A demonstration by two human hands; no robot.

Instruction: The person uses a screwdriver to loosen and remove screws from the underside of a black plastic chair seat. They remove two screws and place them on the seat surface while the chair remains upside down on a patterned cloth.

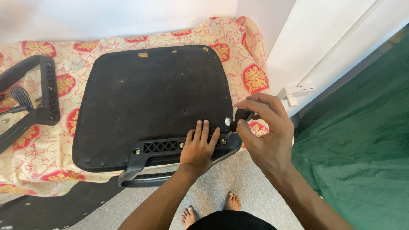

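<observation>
Black plastic armrest [170,147] looks stiff and light; my left hand [198,149] lies flat on it, my right hand [262,127] grips a screwdriver [238,119].

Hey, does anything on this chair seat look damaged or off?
Yes. The black fabric on the seat is torn near its far edge, with small tan patches showing through. A white scrap sits beside the screwdriver in the right hand.

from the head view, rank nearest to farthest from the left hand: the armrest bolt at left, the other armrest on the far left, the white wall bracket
1. armrest bolt, just left of the left hand.
2. white wall bracket, up right.
3. other armrest, far left on the cloth.
</observation>
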